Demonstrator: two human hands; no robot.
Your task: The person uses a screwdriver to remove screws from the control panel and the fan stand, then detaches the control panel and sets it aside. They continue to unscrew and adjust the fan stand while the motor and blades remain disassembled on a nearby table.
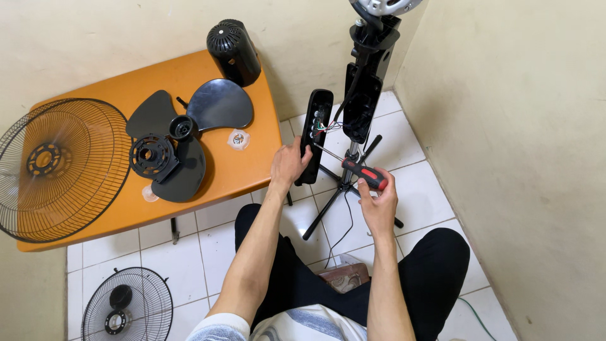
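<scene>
At the far left edge of the orange table [252, 170], a wire fan grille [60, 167] lies flat and overhangs the rim. A second grille [126, 306] lies on the tiled floor below. Toward the table's middle sits the black three-bladed fan blade [192, 126] with a round ribbed locking ring [151, 156] on it, and at the back right corner stands the black motor housing cover [233, 50].

Just off the table's right edge, the left hand [289, 164] is curled around the lower end of the black control panel cover [315, 132], fingers closed on it, holding it tilted open beside the fan stand [363, 95]. Thin coloured wires [329, 125] run between cover and stand.

The right hand [379, 202] pinches a red-and-black screwdriver [356, 170] by its handle, its tip pointing into the open cover.

To work this well, I judge the cover should be held steady and close to the stand so the wires stay slack, the shaft kept in line with the screw, and firm pressure applied before turning.
</scene>
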